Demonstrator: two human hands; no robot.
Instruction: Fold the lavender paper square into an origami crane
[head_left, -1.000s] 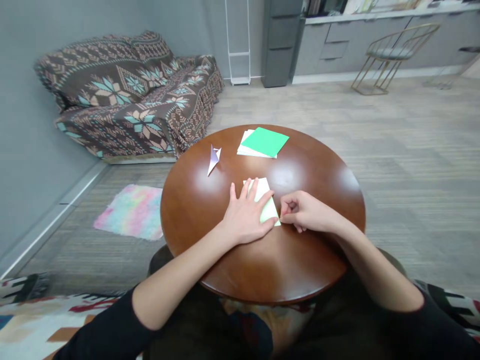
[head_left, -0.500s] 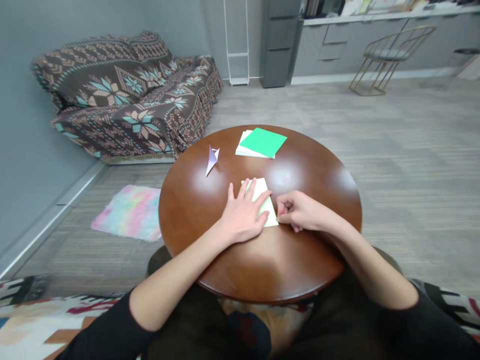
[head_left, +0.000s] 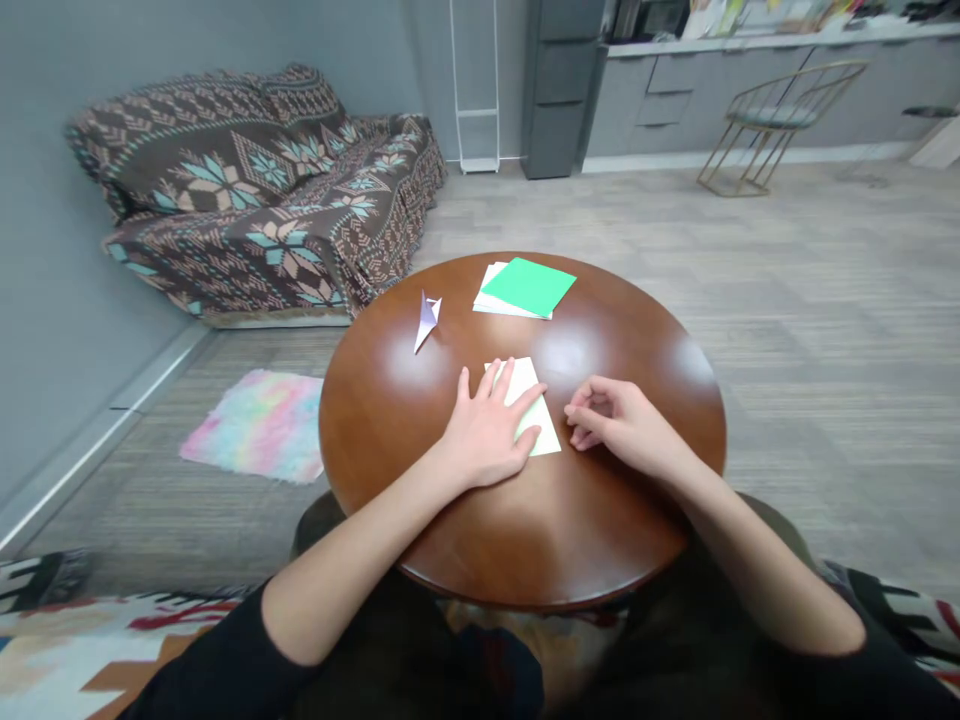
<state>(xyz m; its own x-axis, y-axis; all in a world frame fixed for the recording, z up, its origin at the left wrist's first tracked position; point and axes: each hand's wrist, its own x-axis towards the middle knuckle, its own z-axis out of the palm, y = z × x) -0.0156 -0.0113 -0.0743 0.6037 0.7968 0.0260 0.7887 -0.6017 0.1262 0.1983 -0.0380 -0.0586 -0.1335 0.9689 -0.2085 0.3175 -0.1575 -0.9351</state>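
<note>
A pale folded sheet of paper (head_left: 536,415) lies on the round brown table, its left part hidden under my left hand (head_left: 487,425). That hand rests flat with fingers spread, pressing on the paper. Just right of the sheet's lower right corner is my right hand (head_left: 619,420), apart from the paper. Its fingers are curled in a loose pinch, thumb tip close to the index finger, and nothing shows between them.
Farther back on the table (head_left: 645,330) sits a green sheet (head_left: 532,287) on top of white sheets (head_left: 491,300). A small lilac folded paper figure (head_left: 427,322) stands at the back left. Beyond are a patterned sofa (head_left: 277,200), a fluffy rug (head_left: 259,425) and a chair (head_left: 772,115).
My right hand has moved off the paper's lower right corner, slightly up and to the right, and its pinch has loosened. My left hand stays on the sheet.
</note>
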